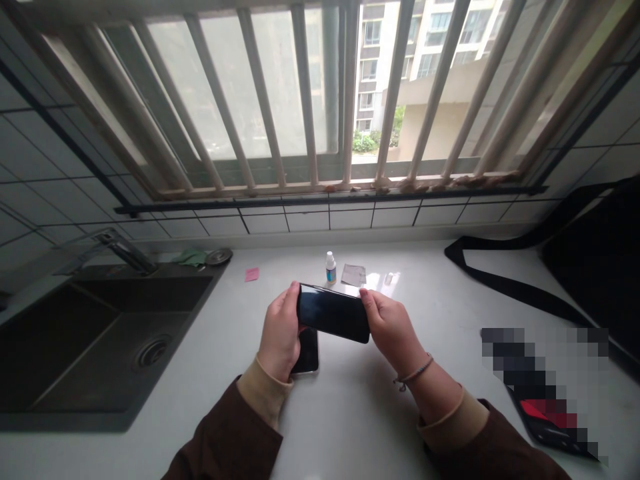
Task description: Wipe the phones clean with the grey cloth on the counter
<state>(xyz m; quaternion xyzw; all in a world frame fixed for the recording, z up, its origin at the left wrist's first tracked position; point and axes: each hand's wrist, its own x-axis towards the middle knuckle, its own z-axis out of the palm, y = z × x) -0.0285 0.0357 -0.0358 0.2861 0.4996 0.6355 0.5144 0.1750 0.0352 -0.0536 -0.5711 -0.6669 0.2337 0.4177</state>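
1. Left hand: closed around the left end of a flat black glossy rectangular phone, thumb on top, fingers curled beneath.
2. Right hand: pinching the phone's right end; a thin cord bracelet sits on that wrist.
3. The phone is held level between both hands, just above the white countertop, near its middle.
4. A second dark flat device lies on the counter under the left hand; contact between them cannot be told.
5. Beyond the phone: a small white dropper bottle, a grey square cloth, a pink paper slip.
6. A dark sink lies left; a black strapped bag right.
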